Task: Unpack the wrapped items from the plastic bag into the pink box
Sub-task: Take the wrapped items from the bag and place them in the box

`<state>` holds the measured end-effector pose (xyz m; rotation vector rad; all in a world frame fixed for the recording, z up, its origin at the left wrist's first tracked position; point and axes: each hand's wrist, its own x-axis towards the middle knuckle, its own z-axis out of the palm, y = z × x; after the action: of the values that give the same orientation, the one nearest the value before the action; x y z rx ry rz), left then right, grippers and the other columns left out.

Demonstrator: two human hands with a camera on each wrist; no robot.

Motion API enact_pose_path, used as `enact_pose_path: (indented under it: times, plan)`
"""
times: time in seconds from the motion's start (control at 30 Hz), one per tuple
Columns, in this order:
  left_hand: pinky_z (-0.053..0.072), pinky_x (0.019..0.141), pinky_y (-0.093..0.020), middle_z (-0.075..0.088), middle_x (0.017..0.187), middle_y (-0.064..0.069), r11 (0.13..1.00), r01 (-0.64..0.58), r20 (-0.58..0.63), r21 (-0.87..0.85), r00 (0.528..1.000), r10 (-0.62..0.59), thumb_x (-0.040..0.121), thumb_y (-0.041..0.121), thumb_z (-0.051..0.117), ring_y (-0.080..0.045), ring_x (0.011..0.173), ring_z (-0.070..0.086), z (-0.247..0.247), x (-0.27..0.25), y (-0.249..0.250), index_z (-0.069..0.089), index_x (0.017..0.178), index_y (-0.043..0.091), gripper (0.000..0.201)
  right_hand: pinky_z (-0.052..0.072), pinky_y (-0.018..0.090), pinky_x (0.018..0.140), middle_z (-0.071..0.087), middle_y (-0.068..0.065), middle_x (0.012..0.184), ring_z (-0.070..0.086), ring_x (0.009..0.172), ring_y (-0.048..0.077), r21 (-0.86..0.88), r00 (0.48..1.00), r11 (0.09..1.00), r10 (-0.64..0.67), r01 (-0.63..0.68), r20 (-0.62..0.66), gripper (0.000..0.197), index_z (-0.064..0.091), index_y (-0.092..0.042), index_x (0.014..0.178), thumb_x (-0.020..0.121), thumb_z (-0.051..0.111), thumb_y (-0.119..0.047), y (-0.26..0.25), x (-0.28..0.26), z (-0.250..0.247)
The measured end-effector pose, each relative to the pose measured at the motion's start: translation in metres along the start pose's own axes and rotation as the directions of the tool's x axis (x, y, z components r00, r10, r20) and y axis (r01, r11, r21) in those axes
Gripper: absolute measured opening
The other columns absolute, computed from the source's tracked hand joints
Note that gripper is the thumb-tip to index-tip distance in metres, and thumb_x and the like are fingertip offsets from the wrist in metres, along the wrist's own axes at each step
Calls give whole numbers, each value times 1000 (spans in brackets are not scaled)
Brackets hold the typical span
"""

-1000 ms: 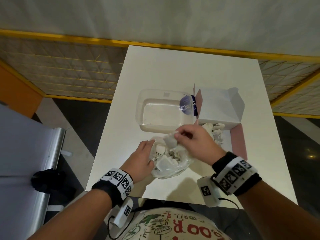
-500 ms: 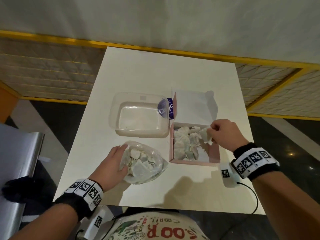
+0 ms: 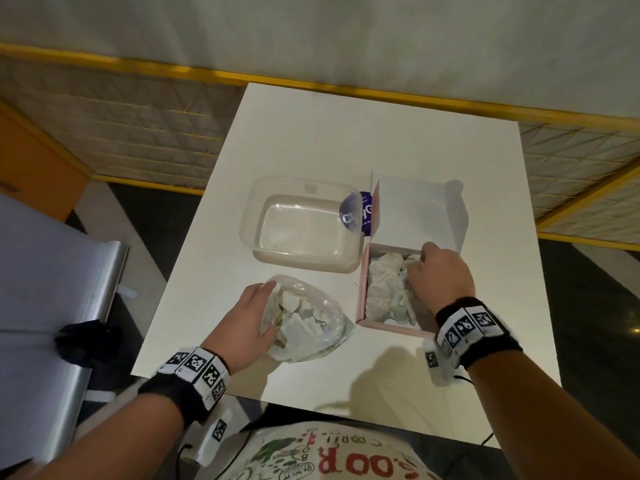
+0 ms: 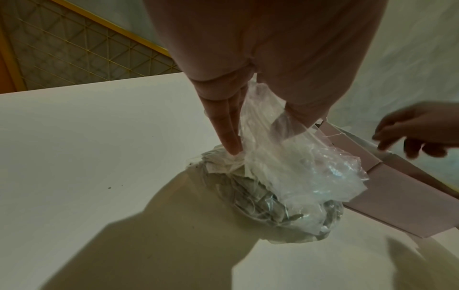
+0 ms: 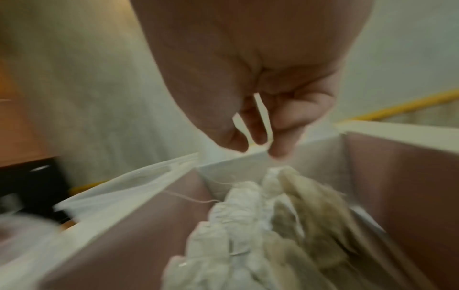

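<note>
White and square, the surface (image 3: 311,140) stands against a pale wall with a yellow rail and gridded panels behind it, and a metal-edged bench lies off to the left. On it, the clear plastic bag (image 3: 311,323) sits near the front edge, still holding a heap of pale wrapped items (image 3: 294,315). The left hand (image 3: 242,323) holds the bag at its left side, fingers (image 4: 227,125) straight along the outside and the thumb against the loose film of the mouth, so its grip pinches the plastic. Just right of the bag is the pink box (image 3: 362,289), its white lid (image 3: 415,213) standing up at the far side, with more wrapped items (image 3: 384,289) piled inside. The right hand (image 3: 440,278) hangs over the box; the wrist view is blurred, but its fingertips (image 5: 278,151) point down, loosely parted, with nothing between them. Behind the bag, touching the box's left wall, stands a clear plastic tub (image 3: 304,226) with a blue label at its right end.
</note>
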<state>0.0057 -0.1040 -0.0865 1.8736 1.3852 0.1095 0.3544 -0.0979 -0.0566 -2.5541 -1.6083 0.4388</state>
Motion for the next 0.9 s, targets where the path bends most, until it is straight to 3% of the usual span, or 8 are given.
enact_pose_path:
  times: [0.1,0.2,0.27,0.33,0.47,0.6,0.67,0.9]
  plan:
    - [35,108,-24,27,156,6,1000,16,-8,-1,1000,-16,90,20,66,-16,134,45,0,0,2,21,157,23,81,35,30,62,53,-3,75,53,68,20,87,940,938,-327,335,-96,12,54,-15,81,91,52,-21,-46,-33,-11]
    - [37,108,-25,31,154,3,1000,13,-16,5,1000,-13,88,19,68,-18,132,47,0,-2,3,25,155,21,80,44,29,66,65,-3,78,59,74,16,305,772,778,-612,549,173,11,64,-16,83,90,57,-19,-100,-61,9]
    - [39,108,-27,33,152,2,1000,-1,-19,-9,1000,1,86,16,67,-20,131,48,0,-3,5,26,155,20,80,45,32,68,66,2,79,63,80,23,266,685,772,-635,578,357,12,64,-14,84,88,61,-26,-127,-69,34]
    - [40,108,-29,33,151,1,1000,-8,-20,-9,1000,7,86,13,65,-21,130,49,-1,-4,7,26,155,19,79,40,30,67,63,4,78,61,78,25,137,689,814,-556,565,464,25,63,-13,83,87,65,-37,-142,-72,57]
    - [41,108,-31,29,154,2,1000,-24,-3,6,1000,24,88,14,63,-22,130,50,1,-7,4,24,156,18,79,47,33,75,67,7,94,64,88,26,-2,743,836,-486,548,461,29,66,-11,97,89,64,-39,-143,-76,83]
    - [42,107,-33,29,154,1,1000,-26,8,-13,1000,26,88,15,63,-23,128,51,2,-8,0,23,156,17,79,42,29,78,67,6,105,63,99,26,108,733,845,-512,524,448,19,67,-14,105,91,63,-26,-138,-77,91]
    - [42,107,-34,28,154,1,999,-26,9,-18,1000,26,88,17,63,-23,128,51,1,-7,-3,23,157,18,80,38,28,73,69,5,100,63,95,26,173,741,842,-534,511,407,16,71,-17,101,90,62,-25,-135,-74,87]
    - [42,107,-33,29,153,1,998,-55,28,-21,998,55,88,19,63,-21,128,50,-6,-5,-11,23,156,18,79,48,30,75,69,-3,87,62,80,13,364,784,827,-540,428,306,8,74,-20,89,87,67,-24,-130,-73,49]
